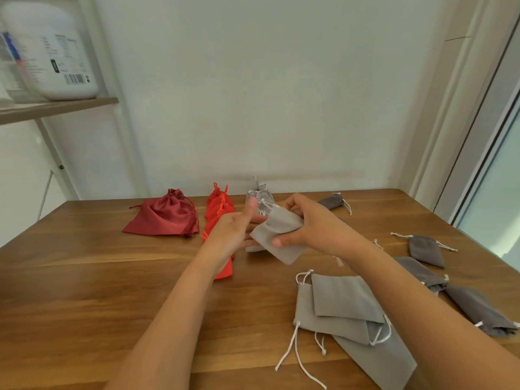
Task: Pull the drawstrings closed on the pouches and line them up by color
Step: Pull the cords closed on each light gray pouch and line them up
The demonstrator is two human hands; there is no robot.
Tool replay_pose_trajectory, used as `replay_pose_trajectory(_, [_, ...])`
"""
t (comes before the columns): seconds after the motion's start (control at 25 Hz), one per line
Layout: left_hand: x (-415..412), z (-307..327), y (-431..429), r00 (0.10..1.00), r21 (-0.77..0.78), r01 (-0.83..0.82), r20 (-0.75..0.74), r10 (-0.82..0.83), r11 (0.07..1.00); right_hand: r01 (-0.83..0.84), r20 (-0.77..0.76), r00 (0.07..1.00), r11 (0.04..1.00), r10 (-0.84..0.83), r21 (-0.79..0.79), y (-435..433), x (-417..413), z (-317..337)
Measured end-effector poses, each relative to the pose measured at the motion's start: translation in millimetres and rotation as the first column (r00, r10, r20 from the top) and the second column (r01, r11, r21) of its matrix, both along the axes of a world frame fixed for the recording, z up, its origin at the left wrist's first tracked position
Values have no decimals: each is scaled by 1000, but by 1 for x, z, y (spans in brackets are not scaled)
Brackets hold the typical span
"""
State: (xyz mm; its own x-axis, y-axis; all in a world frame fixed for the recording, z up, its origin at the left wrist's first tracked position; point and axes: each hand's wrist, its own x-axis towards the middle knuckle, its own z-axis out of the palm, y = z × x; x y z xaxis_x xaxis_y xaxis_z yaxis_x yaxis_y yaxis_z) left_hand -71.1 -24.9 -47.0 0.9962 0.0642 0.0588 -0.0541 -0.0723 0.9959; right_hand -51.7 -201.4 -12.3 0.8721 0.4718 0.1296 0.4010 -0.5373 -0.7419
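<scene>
The right hand (306,226) is gripping the light grey pouch (281,237) above the table (112,277), thumb pinching its edge; the left hand (236,229) is held spread, fingers straight against it

Your desk (112,291) is brown wood grain, smooth with a soft sheen. The dark red pouch (163,216) is shiny, satin-like cloth; the orange-red pouches (218,212) look duller. The light grey pouch (281,235) gripped in your right hand (309,226) is soft, matt, suede-like fabric, as are the flat light grey pouches (337,305) and the dark grey pouches (426,250). Their cords (295,350) are white string. The tub (56,52) on the wooden shelf (56,106) is glossy white plastic.
</scene>
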Motion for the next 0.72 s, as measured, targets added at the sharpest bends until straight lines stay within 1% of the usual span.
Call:
replay_pose_trajectory(0.08, [-1,-2,-4,988,124,0,152,-19,992,2,76,997,1000,-1,-10,5,6,-2])
replay_pose_trajectory(0.16, [0,-3,-7,962,157,-48,273,4,986,-47,61,997,998,45,37,6,11,-5])
replay_pose_trajectory(0.24, [3,-5,-8,947,133,-70,321,24,989,-125,-15,992,980,129,158,5,16,-8])
replay_pose_trajectory(0.28, [5,-7,-7,941,143,-89,336,36,986,-138,-45,987,965,152,224,4,20,-10])
replay_pose_trajectory(0.36, [8,-12,-9,927,222,-140,373,49,965,-111,-63,989,946,136,303,3,27,-15])
replay_pose_trajectory(0.4, [8,-15,-11,922,262,-147,386,36,954,-97,-53,991,944,120,316,3,30,-19])
replay_pose_trajectory(0.48, [9,-17,-13,924,322,-140,383,7,936,-54,3,998,936,57,349,5,34,-27])
replay_pose_trajectory(0.56, [10,-18,-15,924,328,-145,383,8,934,61,37,996,895,-86,442,6,38,-33])
replay_pose_trajectory(0.64, [10,-16,-19,925,296,-139,379,17,945,189,70,963,840,-259,508,4,41,-34])
replay_pose_trajectory(0.72, [10,-16,-22,943,284,-98,334,-3,954,240,117,928,808,-354,538,2,44,-35])
